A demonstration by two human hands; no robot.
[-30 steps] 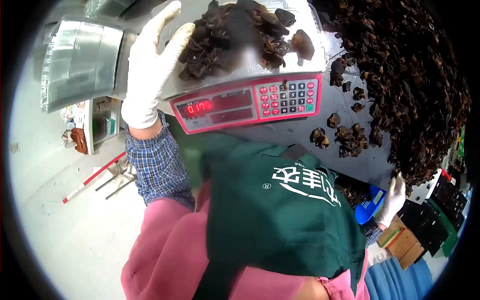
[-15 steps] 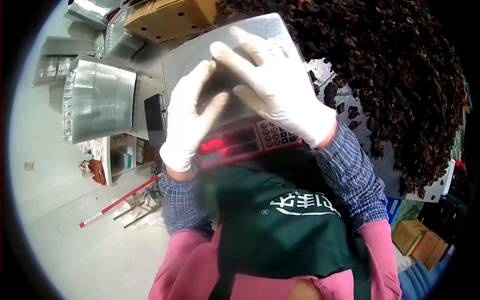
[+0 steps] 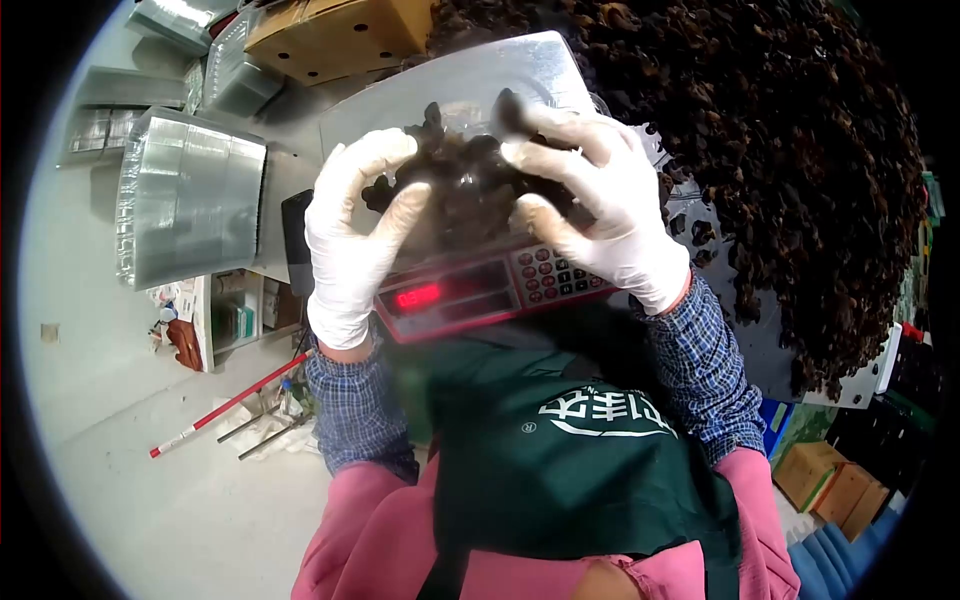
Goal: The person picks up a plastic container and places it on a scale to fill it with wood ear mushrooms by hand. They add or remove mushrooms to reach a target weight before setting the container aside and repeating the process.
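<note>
A heap of dark wood ear mushrooms (image 3: 465,190) lies on the silver pan of a red-framed digital scale (image 3: 450,72), between my two gloved hands. My left hand (image 3: 360,215) curves around the heap's left side, thumb and fingers apart, fingertips touching its edge. On the opposite side, my right hand (image 3: 605,195) has its fingers spread and bent over the heap. One blurred mushroom piece stands up at its index fingertip. Red digits glow on the scale's display, with a keypad (image 3: 550,275) beside it. Both hands wear white gloves.
A large mound of wood ear mushrooms (image 3: 780,150) covers the table on the right. Stacked clear plastic trays (image 3: 190,200) stand at left, near a dark phone-like object (image 3: 297,240). Behind is a yellow cardboard box (image 3: 340,40). A red pole (image 3: 230,405) leans lower left.
My hands have moved apart, the right one rightward and lower, uncovering the mushroom heap between them. The fingers have spread and curled around its sides. The display's reading looks different.
</note>
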